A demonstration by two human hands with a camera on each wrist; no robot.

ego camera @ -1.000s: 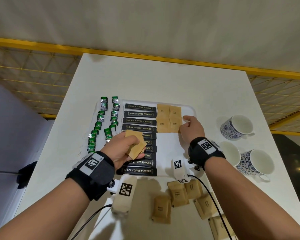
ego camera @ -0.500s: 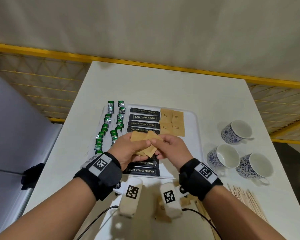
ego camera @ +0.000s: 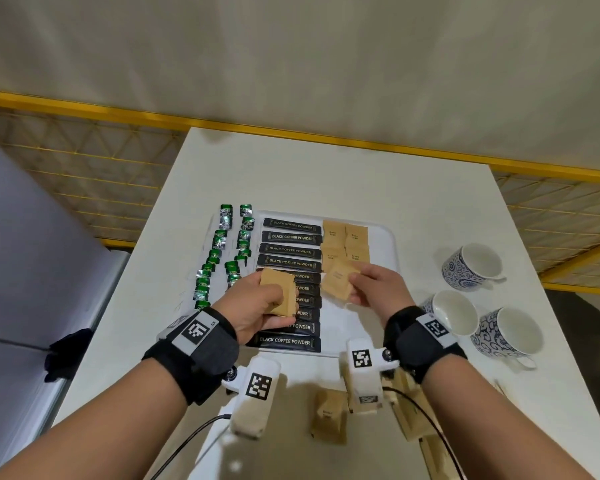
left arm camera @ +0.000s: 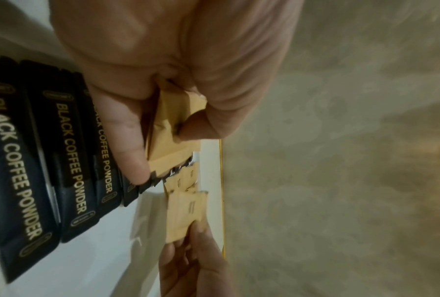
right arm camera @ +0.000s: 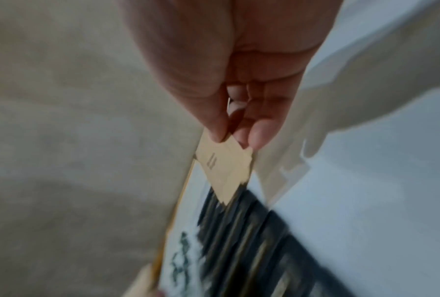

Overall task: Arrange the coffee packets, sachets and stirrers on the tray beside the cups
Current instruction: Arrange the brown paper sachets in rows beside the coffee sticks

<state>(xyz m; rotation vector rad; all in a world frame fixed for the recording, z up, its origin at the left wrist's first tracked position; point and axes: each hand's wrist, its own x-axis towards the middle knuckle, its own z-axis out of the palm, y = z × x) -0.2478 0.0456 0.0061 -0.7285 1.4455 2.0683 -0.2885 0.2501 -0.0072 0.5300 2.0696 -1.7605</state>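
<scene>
hiding several black coffee packets (ego camera: pixel 289 251), left hand (ego camera: pixel 257 306) grips brown sachets (ego camera: pixel 277 289).

Left hand (ego camera: pixel 257 306) curled, thumb clamping flat tan paper sachets (ego camera: pixel 278 295); right hand (ego camera: pixel 378 289) pinching single tan paper sachet (ego camera: pixel 338 280).

The setting reads as an indoor data-recording station laid out as a coffee service, not a lived-in kitchen. A plain white table (ego camera: pixel 326 174) stands against a bare off-white wall (ego camera: pixel 291 57), bordered by a yellow metal mesh barrier (ego camera: pixel 84 168). The table carries a white tray (ego camera: pixel 383 244) of black coffee powder packets (ego camera: pixel 291 237), brown sugar sachets (ego camera: pixel 355 235) and green tea packets (ego camera: pixel 226 213), with three blue-patterned cups (ego camera: pixel 471 268) beside it. Both wrists wear fiducial-marked camera mounts (ego camera: pixel 257 386).
</scene>
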